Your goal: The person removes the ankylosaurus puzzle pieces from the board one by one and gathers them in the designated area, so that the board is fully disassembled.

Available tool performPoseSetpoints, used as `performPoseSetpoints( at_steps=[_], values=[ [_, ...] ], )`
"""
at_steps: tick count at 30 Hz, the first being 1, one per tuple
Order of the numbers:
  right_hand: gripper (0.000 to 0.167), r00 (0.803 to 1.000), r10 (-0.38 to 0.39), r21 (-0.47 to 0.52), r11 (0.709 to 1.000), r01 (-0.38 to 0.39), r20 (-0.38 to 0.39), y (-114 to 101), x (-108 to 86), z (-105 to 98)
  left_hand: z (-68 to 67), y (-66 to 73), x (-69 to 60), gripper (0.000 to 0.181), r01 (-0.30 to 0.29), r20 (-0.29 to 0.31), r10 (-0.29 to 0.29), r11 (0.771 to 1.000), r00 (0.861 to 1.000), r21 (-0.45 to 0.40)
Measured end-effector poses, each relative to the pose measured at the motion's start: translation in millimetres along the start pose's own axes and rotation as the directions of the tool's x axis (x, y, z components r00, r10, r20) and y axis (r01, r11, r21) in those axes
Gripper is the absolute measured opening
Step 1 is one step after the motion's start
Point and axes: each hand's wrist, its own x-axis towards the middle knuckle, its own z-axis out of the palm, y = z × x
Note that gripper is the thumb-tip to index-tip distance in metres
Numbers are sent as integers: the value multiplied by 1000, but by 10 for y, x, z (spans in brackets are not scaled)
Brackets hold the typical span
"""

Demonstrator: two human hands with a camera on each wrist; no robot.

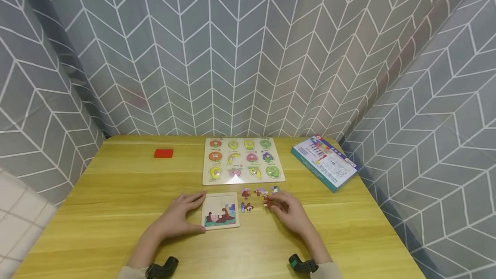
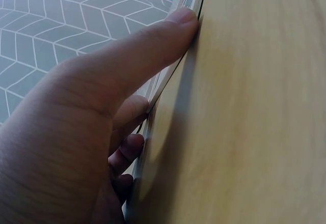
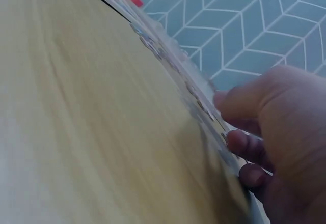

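Observation:
The left hand (image 1: pixel 177 218) grips the small square puzzle tray (image 1: pixel 213 204) by its left side, thumb at the lower corner and fingertips at the upper one. Joined pieces (image 1: pixel 222 219) with a brown animal picture fill the tray's lower part; bare wood shows above. In the left wrist view the thumb of this hand (image 2: pixel 76 102) lies along the tray's edge. To the right of the tray, the right hand (image 1: pixel 290 215) pinches a brown puzzle piece (image 1: pixel 267 202) close to the tabletop. In the right wrist view, the fingers of that hand (image 3: pixel 290 132) mostly hide the piece.
Several loose pieces (image 1: pixel 246 207) lie between the tray and the right hand. Behind them is a fruit puzzle board (image 1: pixel 242 150). A red block (image 1: pixel 163 153) sits at the back left, a teal-edged box (image 1: pixel 325 162) at the back right. A patterned curtain (image 1: pixel 232 55) hangs behind the table.

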Motion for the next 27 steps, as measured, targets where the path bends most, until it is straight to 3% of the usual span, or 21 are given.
performPoseSetpoints(
  at_steps=[10, 16, 27],
  values=[
    [26, 997, -21, -88, 996, 28, 77, 15, -17, 77, -18, 7, 6, 104, 15, 15, -15, 1000, 1000, -22],
    [24, 999, 14, -118, 993, -8, 45, 9, -14, 118, -8, 0, 9, 104, 15, 16, -14, 999, 1000, -33],
    [29, 999, 41, -77, 996, -40, 14, -5, 13, 153, -14, 0, 8, 104, 6, 12, -6, 1000, 1000, -13]
  ],
)
